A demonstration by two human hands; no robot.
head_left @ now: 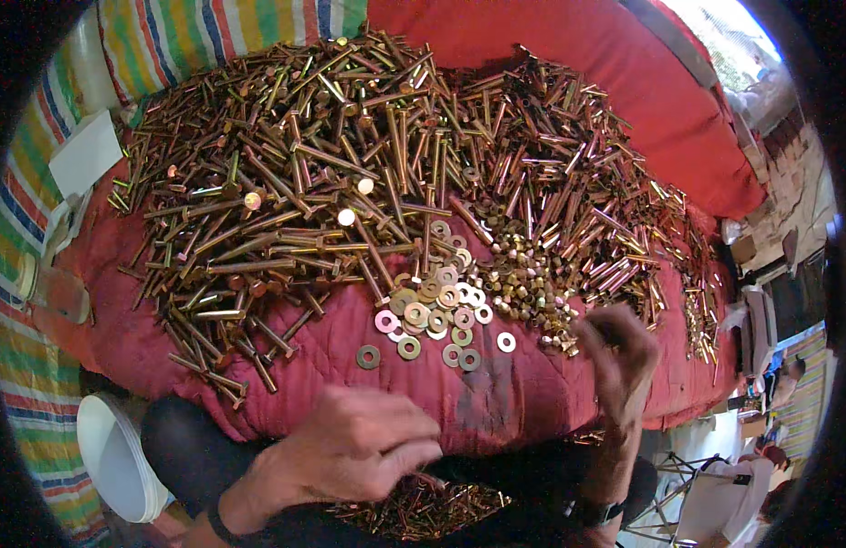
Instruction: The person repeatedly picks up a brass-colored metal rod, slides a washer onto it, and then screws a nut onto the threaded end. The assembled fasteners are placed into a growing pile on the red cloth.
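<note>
Hovering curled: left hand (361, 445) palm-down, right hand (620, 358) near nuts (530, 285).

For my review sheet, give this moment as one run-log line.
left hand: blurred, over near edge of red cloth; right hand: blurred, beside nuts; washers: loose pile; bolts: heaped beyond

A red quilted cloth surface (523, 402) carries the hardware. Long brass-coloured bolts (304, 164) lie heaped at left and rear. Slender metal pieces (569, 173) cover the right rear. Flat washers (436, 318) lie loosely grouped at centre, some overlapping, beside small nuts (523, 279).
</note>
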